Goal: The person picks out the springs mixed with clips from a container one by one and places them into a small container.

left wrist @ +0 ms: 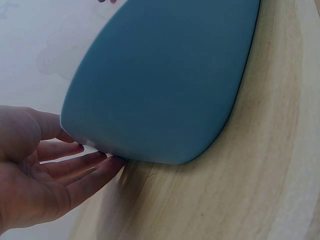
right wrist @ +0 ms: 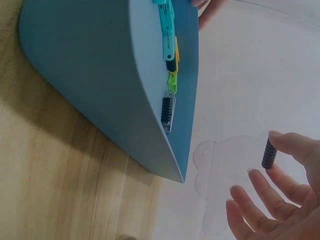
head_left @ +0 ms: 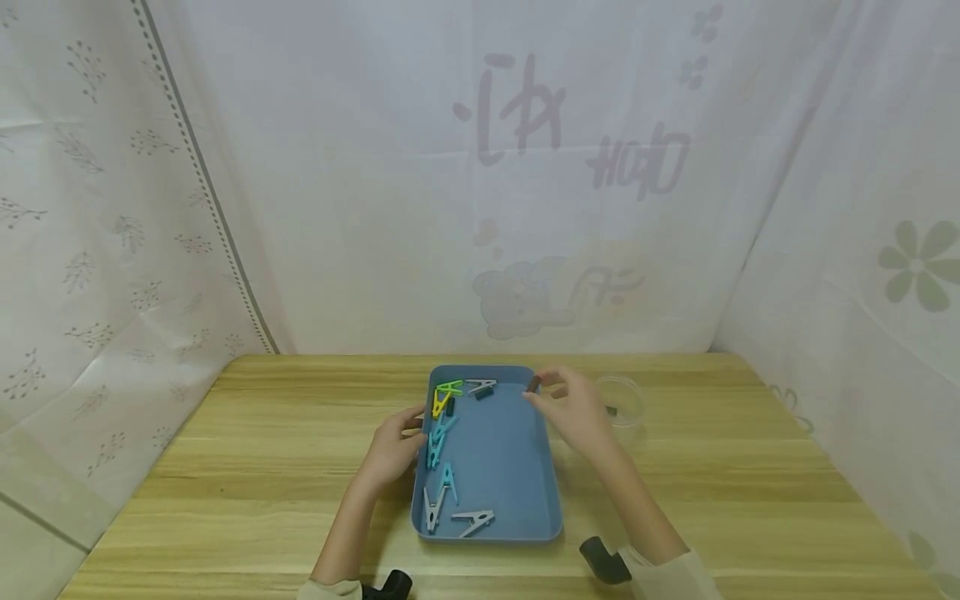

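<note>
Pinching the dark, ribbed cylindrical piece end to end between thumb and finger, the right hand holds it by the blue rectangular plastic tray's far right corner. The left hand grips the tray's left wall, thumb seemingly over the rim. Even, in-line pressure should stop the piece flicking away.

Wooden table — blue tray, clear round tub

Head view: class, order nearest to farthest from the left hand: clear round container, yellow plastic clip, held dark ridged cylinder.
1. Yellow plastic clip: inside blue tray, left.
2. Held dark ridged cylinder: near far-right corner.
3. Clear round container: outside, right.
</note>
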Motion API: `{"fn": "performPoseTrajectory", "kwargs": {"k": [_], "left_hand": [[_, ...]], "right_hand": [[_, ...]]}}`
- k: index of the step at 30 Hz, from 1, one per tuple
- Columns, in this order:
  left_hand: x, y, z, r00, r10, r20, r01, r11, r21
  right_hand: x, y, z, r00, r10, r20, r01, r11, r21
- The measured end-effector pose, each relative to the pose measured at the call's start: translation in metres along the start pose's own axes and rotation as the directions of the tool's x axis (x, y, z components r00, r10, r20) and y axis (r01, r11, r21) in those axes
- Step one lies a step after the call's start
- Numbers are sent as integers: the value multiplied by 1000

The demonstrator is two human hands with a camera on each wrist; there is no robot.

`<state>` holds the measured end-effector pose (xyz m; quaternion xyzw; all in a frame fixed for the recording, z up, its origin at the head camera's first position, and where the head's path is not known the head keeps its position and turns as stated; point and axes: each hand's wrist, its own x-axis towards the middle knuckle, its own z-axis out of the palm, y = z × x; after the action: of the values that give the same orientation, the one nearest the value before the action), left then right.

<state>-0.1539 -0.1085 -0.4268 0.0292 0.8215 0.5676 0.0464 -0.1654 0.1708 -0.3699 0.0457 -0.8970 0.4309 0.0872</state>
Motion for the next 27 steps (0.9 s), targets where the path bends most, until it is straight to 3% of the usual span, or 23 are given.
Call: {"fn": "performPoseTrajectory", "kwargs": {"k": [12,27], "left_hand": [[2,-2,0,1000,-8,-3,8,1000,7],[2,-3,0,1000,5,2,-5,1000,0]], "right_hand": [[-6,1,-7,1000,28,-1,-28,1000,-10],[-13,6,-19,999,5,-33,-5,1000,-19]]}}
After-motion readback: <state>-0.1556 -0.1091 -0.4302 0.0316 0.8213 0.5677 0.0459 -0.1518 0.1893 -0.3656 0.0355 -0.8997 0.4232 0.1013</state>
